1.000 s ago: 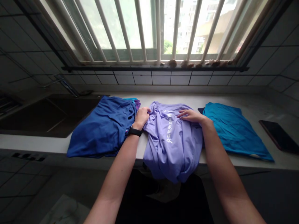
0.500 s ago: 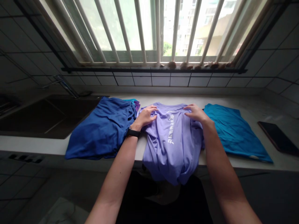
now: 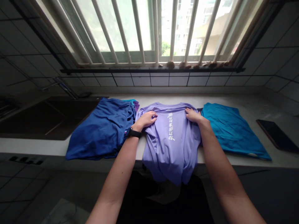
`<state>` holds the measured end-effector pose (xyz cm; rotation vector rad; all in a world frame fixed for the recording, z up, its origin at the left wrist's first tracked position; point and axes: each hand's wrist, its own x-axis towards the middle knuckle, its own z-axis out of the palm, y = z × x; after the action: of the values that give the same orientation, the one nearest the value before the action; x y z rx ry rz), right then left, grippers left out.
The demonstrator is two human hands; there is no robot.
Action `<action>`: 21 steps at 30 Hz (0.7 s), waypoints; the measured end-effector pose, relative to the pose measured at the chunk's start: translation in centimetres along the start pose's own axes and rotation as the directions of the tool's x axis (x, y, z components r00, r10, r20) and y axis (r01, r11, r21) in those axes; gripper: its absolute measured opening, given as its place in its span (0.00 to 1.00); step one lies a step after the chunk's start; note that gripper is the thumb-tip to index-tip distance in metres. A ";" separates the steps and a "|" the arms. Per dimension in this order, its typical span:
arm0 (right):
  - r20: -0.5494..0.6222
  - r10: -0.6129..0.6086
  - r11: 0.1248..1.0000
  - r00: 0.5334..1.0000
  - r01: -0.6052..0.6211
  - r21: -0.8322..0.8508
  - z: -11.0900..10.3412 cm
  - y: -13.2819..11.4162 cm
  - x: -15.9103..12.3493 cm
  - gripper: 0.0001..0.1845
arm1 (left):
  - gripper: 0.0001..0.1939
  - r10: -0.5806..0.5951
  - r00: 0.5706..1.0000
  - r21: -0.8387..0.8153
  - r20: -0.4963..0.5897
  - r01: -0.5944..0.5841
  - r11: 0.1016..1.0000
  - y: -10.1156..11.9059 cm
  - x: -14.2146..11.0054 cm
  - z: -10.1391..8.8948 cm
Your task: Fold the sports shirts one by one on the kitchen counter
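A lavender T-shirt (image 3: 174, 152) with a vertical line of white characters lies across the counter, collar toward the window. Its lower part hangs in folds over the front edge. My left hand (image 3: 147, 119) rests on the shirt's left shoulder area, fingers slightly bent on the cloth; a black band is on that wrist. On the opposite shoulder area, my right hand (image 3: 193, 115) lies with its fingers stretched out on the fabric. Neither hand shows cloth gripped in it. Close to my left forearm is a dark blue folded garment (image 3: 100, 130), and a teal folded garment (image 3: 232, 130) lies beside my right.
A dark sink (image 3: 53, 118) with a faucet (image 3: 66, 88) is on the left. Purple and turquoise cloth (image 3: 135, 104) peeks from behind the blue garment. A phone (image 3: 277, 135) lies at the far right of the white counter (image 3: 161, 97). Small brownish objects (image 3: 170, 65) line the barred window's sill.
My fingers have come down onto the shirt and spread its upper part flatter, so the printed characters show more smoothly. The right hand sits slightly lower. The view has shifted a little.
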<state>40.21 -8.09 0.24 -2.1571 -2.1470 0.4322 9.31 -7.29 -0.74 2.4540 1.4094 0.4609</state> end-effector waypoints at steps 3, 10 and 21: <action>-0.011 -0.002 1.000 1.000 0.002 0.019 -0.2 -0.4 -0.4 0.37 | 0.20 -0.012 1.000 0.020 0.019 0.011 1.000 0.1 0.0 0.1; -0.197 0.067 0.990 0.978 -0.040 0.136 -1.9 1.2 -1.4 0.33 | 0.19 -0.028 1.000 0.008 0.002 0.028 1.000 -0.1 0.1 0.3; -0.115 0.138 0.989 0.984 -0.131 0.070 -3.0 0.7 -2.7 0.26 | 0.20 -0.031 0.999 0.042 0.018 0.031 0.999 0.0 0.1 0.2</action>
<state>41.68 -10.36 3.37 -2.2404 -1.9087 0.3632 9.40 -7.22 -0.92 2.4586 1.4619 0.4051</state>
